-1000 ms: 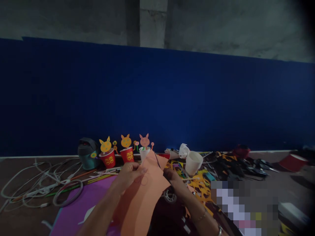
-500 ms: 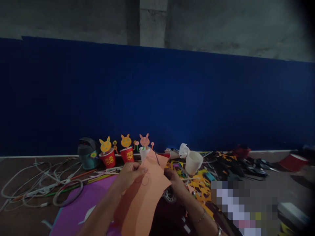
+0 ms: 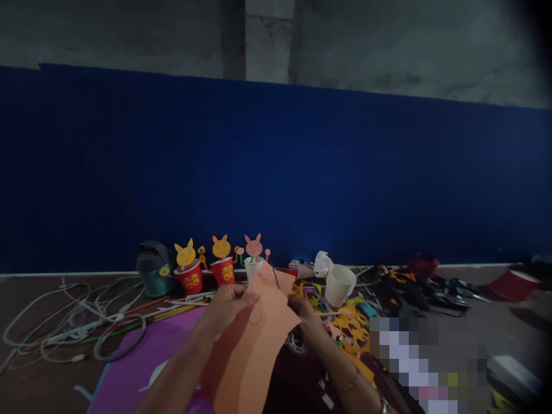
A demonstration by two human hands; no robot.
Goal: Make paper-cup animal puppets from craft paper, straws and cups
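Left hand (image 3: 224, 310) pinched the paper (image 3: 252, 351), its long axis pointing forward; right hand (image 3: 309, 322) held scissors (image 3: 276, 278), exact finger pose impossible to tell.

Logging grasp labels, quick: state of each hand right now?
Left hand: closed, pinching the orange paper between thumb and fingers.
Right hand: closed on scissors, blade at the paper's upper edge; handles hidden.

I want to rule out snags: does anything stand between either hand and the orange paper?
Nothing visible does. The left hand holds the orange paper directly; the right hand is at its right edge, with a dark blade near the top. The partly hidden white cup stands beyond the paper.
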